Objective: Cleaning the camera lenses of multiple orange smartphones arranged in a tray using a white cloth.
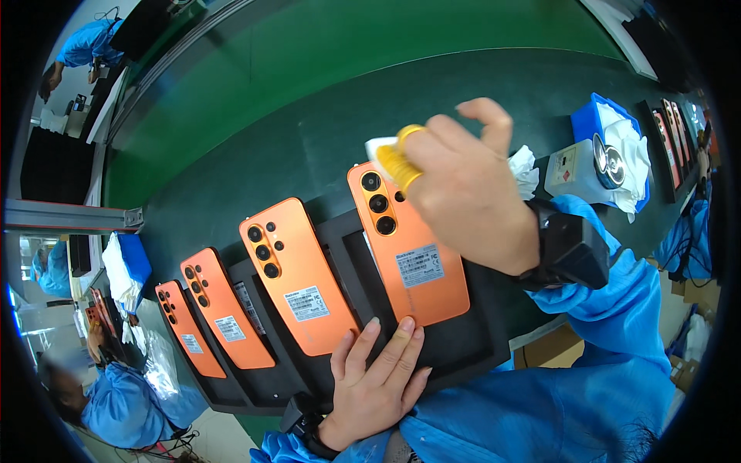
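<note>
Several orange smartphones lie back side up in a row on a black tray [486,339]. On the rightmost phone [436,301], a column of dark lenses shows at the top and a white label lower down. My left hand [374,393] has its fingers stretched out, their tips touching that phone's lower edge. Over its upper edge, beside the lenses, my right hand [471,185] is closed on a white wipe [378,147]. Yellow finger cots [397,166] cover some of its fingers. To the left lies another orange phone [289,270], near my left fingertips.
A white square bottle [567,174] with a metal top stands at the right, beside a blue bin [590,116] of white wipes. A crumpled wipe [523,170] lies near it. At left, a co-worker in blue [127,409] sits near another blue bin [135,258].
</note>
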### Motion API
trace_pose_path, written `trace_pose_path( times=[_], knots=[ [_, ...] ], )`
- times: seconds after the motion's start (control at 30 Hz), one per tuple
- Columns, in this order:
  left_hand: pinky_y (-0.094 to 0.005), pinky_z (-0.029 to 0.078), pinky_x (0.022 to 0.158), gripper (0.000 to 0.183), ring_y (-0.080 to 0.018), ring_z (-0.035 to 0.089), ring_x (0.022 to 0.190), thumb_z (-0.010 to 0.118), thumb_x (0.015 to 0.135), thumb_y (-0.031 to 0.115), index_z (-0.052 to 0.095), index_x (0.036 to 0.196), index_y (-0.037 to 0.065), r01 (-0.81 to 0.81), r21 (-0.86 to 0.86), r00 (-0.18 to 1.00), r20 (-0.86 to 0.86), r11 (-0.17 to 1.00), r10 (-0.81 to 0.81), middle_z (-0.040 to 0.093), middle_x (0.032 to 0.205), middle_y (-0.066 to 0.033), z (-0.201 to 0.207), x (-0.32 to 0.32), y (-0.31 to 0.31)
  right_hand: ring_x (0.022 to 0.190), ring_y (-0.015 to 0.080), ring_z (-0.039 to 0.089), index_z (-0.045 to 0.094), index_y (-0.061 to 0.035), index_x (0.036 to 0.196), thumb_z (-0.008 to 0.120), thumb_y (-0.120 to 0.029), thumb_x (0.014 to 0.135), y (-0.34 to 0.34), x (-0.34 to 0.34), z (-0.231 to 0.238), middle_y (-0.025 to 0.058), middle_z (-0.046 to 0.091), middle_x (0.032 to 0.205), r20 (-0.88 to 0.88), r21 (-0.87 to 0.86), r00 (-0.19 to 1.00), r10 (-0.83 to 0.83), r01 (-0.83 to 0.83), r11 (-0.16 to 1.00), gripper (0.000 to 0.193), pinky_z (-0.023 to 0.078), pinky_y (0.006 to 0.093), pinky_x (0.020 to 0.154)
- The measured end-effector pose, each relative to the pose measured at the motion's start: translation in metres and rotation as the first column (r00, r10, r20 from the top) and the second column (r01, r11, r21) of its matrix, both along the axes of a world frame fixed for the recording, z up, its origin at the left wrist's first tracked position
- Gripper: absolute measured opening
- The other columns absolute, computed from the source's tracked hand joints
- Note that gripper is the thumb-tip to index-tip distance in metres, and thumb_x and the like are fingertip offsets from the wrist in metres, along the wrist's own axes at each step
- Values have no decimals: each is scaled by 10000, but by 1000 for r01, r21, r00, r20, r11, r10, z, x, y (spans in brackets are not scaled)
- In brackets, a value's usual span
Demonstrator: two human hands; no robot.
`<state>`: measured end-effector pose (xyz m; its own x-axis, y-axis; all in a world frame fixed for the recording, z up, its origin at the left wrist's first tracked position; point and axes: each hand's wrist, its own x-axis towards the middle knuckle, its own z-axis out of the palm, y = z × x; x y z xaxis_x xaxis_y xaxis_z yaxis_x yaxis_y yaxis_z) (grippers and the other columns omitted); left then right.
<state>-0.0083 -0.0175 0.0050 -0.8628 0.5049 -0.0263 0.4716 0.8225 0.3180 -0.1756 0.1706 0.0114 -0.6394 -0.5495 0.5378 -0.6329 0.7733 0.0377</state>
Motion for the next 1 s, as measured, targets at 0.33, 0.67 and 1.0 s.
trace_pose_path(
  times=[0.33, 0.67, 1.0],
  knots=[
    [-489, 272, 1065, 512, -314, 357, 1299, 728, 744, 291, 651, 1222, 123, 5, 14, 1000, -4, 1000, -5, 565, 1342, -12, -1, -3, 1, 782, 220, 536, 651, -23, 703, 664, -46, 656, 12, 58, -13, 62, 551, 855, 108, -4, 984, -142, 144, 990, 54, 288, 480, 895],
    [-503, 277, 1052, 523, -328, 351, 1302, 736, 730, 278, 651, 1220, 117, -11, 26, 1000, -11, 1000, 11, 557, 1352, -19, -1, 1, 2, 824, 210, 556, 694, -22, 733, 604, 16, 710, 30, 12, 2, 43, 542, 844, 99, -32, 971, -216, 220, 975, 100, 289, 468, 898],
    [-515, 289, 1041, 507, -377, 382, 1273, 727, 739, 223, 639, 1207, 48, 15, 71, 999, -40, 997, -12, 562, 1328, -82, 4, -3, 2, 876, 235, 556, 714, -19, 852, 663, -5, 661, 117, 71, 69, 56, 602, 908, -284, 41, 721, -632, 668, 743, 198, 303, 430, 868]
  ],
)
